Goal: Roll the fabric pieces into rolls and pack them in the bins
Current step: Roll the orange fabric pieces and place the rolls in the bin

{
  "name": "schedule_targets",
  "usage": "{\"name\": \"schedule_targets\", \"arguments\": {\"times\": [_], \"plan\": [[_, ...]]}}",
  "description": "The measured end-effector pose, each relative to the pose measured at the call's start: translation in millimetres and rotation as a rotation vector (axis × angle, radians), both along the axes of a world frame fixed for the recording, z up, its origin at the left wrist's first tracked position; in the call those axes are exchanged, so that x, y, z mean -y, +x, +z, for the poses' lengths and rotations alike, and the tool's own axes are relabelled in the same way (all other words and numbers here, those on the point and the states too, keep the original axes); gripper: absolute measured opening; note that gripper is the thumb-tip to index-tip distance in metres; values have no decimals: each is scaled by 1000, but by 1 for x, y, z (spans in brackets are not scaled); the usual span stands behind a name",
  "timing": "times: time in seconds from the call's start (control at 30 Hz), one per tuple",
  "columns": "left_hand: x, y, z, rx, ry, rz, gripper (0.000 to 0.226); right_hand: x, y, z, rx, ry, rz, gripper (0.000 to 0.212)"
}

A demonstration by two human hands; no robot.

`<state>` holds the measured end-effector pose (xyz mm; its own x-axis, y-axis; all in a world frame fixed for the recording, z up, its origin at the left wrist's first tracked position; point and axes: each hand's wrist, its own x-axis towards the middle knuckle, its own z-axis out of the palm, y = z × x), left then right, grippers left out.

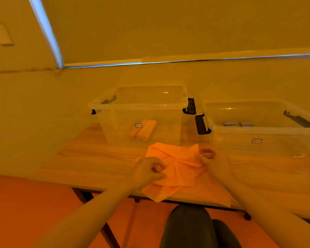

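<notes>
Both bare forearms reach forward from the bottom corners of the view and converge toward the middle. Left hand (148, 171) sits lower and nearer, back of hand up, fingers curled in with thumb and fingertips pinching the orange cloth (175, 169). Right hand (212, 158) is a bit farther forward, fingers curled, pinching the cloth's right side between thumb and fingers. Hands apart, one at each side of the cloth. Wrists roughly straight. Dark-trousered knees (190, 228) show below, between the arms.
</notes>
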<state>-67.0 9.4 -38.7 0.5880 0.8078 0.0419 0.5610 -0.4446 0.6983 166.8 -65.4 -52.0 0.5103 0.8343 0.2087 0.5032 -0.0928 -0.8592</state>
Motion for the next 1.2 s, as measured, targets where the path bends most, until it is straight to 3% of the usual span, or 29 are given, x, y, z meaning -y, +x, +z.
{"name": "schedule_targets", "arguments": {"times": [0.13,0.3,0.47,0.67,0.97,1.2], "plan": [[-10,-6,5,41,30,91,15,-1,3,1,13,6,-23,28],[-32,1,14,107,49,169,33,-6,12,1,-31,21,-56,30],[-44,21,20,121,99,142,38,-10,14,1,-124,-120,32,40],[-39,36,10,143,69,128,36,-7,5,4,-23,-187,71,33],[-29,33,4,187,92,169,42,-3,-6,29,-21,-17,158,18],[-32,34,15,177,171,160,51,-2,-9,63,-188,136,157,20]]}}
